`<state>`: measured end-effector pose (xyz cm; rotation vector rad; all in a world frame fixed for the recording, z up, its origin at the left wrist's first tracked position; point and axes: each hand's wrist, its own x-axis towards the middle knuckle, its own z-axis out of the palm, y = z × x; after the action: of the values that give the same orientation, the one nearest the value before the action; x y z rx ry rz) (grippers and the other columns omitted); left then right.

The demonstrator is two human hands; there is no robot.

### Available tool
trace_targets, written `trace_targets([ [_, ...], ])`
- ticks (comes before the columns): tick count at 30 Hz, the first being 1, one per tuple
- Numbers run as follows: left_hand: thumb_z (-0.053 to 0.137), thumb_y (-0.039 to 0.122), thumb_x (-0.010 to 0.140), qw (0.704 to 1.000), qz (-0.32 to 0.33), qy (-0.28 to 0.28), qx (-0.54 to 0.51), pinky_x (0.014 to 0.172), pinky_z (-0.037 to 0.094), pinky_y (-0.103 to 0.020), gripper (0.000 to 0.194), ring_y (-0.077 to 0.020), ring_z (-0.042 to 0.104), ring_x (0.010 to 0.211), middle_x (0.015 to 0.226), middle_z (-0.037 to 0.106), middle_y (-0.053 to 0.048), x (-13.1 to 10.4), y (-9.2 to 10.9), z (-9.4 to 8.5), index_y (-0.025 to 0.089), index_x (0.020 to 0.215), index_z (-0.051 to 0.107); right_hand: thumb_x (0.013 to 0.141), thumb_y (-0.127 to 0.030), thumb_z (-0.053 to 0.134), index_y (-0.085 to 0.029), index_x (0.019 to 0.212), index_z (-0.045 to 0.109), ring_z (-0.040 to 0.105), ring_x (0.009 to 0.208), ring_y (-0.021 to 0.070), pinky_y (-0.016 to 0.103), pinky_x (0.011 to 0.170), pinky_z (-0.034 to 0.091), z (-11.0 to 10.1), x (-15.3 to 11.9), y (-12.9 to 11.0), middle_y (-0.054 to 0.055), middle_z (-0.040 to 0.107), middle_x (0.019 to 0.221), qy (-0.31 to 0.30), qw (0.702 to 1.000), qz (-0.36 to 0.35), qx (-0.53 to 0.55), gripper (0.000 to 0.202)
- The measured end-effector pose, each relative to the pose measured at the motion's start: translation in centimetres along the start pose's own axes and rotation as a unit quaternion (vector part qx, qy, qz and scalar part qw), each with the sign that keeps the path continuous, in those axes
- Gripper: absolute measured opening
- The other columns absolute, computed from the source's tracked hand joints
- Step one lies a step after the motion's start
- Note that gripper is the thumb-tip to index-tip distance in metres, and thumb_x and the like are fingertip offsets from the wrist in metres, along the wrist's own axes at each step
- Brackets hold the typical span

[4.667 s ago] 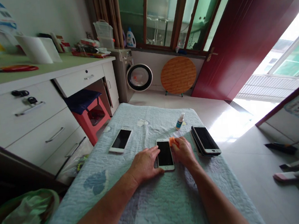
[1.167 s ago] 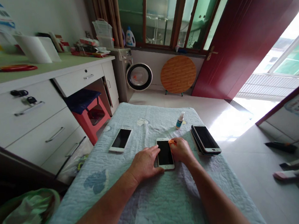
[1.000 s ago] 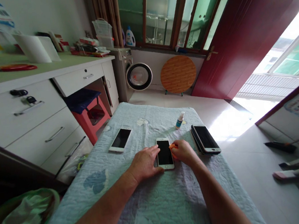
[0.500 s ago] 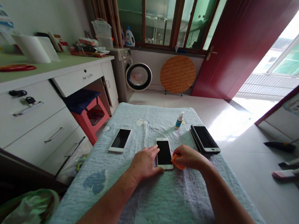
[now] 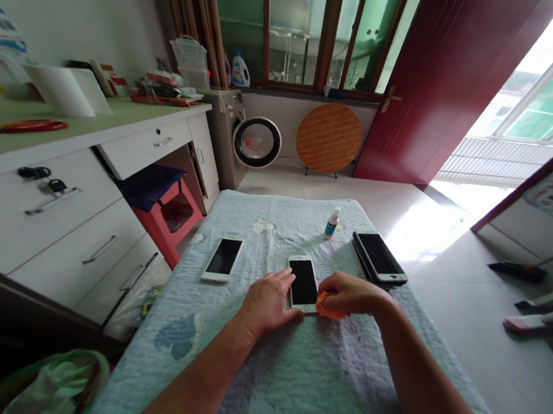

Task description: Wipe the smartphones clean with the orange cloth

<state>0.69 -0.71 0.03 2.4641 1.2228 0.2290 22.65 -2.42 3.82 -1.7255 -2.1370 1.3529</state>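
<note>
Steadies a white phone (image 5: 303, 283) with the left hand (image 5: 266, 300), loosely spread rather than closed, with fingertips on the upper left side of the phone and thumb at its lower left corner. Grips a bunched orange cloth (image 5: 330, 306) in the curled fingers of the right hand (image 5: 349, 291), at the lower right corner of the phone. Has this phone flat, screen up, on the cloth-covered tabletop (image 5: 294, 376), roughly midway between left and right edges. Has a second phone (image 5: 223, 260), also white and screen up, near the left edge, well apart from both hands. Has a small spray bottle (image 5: 331, 223) upright near the far right corner, and a stack of phones (image 5: 379, 259) by the right edge, near the right hand. Beyond the far edge, has a washing machine (image 5: 223, 133) with its door open and, farther right, a round wooden board (image 5: 329, 137).
</note>
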Motion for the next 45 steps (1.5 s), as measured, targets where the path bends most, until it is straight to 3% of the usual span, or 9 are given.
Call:
trace_targets([
  [5,0.067,0.060,0.072,1.000,0.007,-0.004,-0.007,0.108,0.039,-0.041,0.079,-0.0323,0.049,0.129,0.145,0.046,-0.016,0.0,0.0,-0.2,0.014,0.134,0.053,0.072,-0.018,0.052,-0.013,0.082,0.071,0.055,0.059,0.0093,0.017,0.053,0.037,0.6,0.9,-0.1,0.000,0.064,0.066,0.108,0.992,-0.037,0.058,0.021],
  [9,0.068,0.060,0.072,1.000,0.002,-0.001,-0.014,0.107,0.040,-0.042,0.078,-0.0329,0.050,0.128,0.146,0.046,-0.015,0.0,0.0,-0.1,0.015,0.133,0.053,0.072,-0.017,0.054,-0.014,0.083,0.072,0.058,0.066,0.0111,0.018,0.059,0.040,1.3,1.4,-0.1,0.001,0.067,0.072,0.179,0.982,-0.063,0.010,0.021],
  [15,0.068,0.056,0.073,1.000,0.002,0.002,-0.015,0.109,0.037,-0.041,0.074,-0.0312,0.048,0.130,0.146,0.046,-0.015,0.0,-0.2,0.2,0.015,0.133,0.054,0.071,-0.015,0.054,-0.017,0.087,0.075,0.059,0.065,0.0105,0.017,0.060,0.040,1.3,0.5,-0.3,-0.001,0.070,0.074,-0.029,0.995,-0.096,-0.010,0.027],
  [18,0.068,0.052,0.073,1.000,-0.003,0.006,-0.006,0.109,0.037,-0.038,0.072,-0.0299,0.049,0.130,0.146,0.046,-0.014,0.0,-0.2,0.2,0.015,0.133,0.054,0.072,-0.019,0.057,-0.016,0.088,0.076,0.058,0.065,0.0105,0.018,0.059,0.040,0.9,0.3,-0.2,-0.001,0.069,0.075,-0.062,0.993,-0.099,-0.034,0.025],
  [27,0.067,0.062,0.071,1.000,0.001,0.003,-0.012,0.106,0.040,-0.042,0.077,-0.0332,0.050,0.128,0.146,0.046,-0.013,-0.1,-0.2,0.2,0.018,0.134,0.053,0.077,-0.018,0.053,-0.015,0.087,0.069,0.058,0.067,0.0118,0.019,0.060,0.040,1.5,1.9,0.2,0.001,0.067,0.074,0.168,0.983,-0.058,0.043,0.020],
  [30,0.069,0.058,0.070,1.000,0.002,0.007,-0.017,0.107,0.040,-0.042,0.076,-0.0334,0.050,0.128,0.145,0.047,-0.014,-0.1,-0.1,0.1,0.017,0.132,0.053,0.076,-0.016,0.055,-0.017,0.084,0.068,0.057,0.073,0.0129,0.021,0.067,0.040,2.1,2.7,0.3,0.001,0.065,0.077,0.276,0.958,-0.058,-0.046,0.015],
  [38,0.071,0.057,0.070,1.000,0.005,0.013,-0.009,0.104,0.043,-0.043,0.075,-0.0347,0.053,0.123,0.144,0.049,-0.013,-0.1,-0.1,0.1,0.017,0.130,0.054,0.088,-0.021,0.049,-0.019,0.094,0.064,0.055,0.086,0.0169,0.025,0.077,0.039,3.6,4.5,0.9,0.005,0.060,0.092,0.452,0.883,-0.070,-0.107,0.016],
  [41,0.073,0.055,0.068,1.000,0.005,0.016,-0.004,0.104,0.044,-0.042,0.074,-0.0339,0.053,0.122,0.143,0.049,-0.012,-0.1,0.0,0.1,0.018,0.130,0.054,0.090,-0.019,0.047,-0.020,0.099,0.064,0.053,0.093,0.0187,0.026,0.081,0.039,3.7,4.8,1.2,0.005,0.058,0.096,0.470,0.870,-0.066,-0.132,0.019],
  [45,0.074,0.053,0.069,1.000,0.009,0.018,-0.001,0.102,0.045,-0.041,0.070,-0.0330,0.055,0.119,0.141,0.051,-0.011,-0.1,0.1,0.1,0.018,0.127,0.056,0.088,-0.014,0.048,-0.021,0.099,0.067,0.051,0.091,0.0190,0.026,0.081,0.039,3.9,5.2,1.4,0.005,0.058,0.094,0.412,0.894,-0.072,-0.162,0.023],
])
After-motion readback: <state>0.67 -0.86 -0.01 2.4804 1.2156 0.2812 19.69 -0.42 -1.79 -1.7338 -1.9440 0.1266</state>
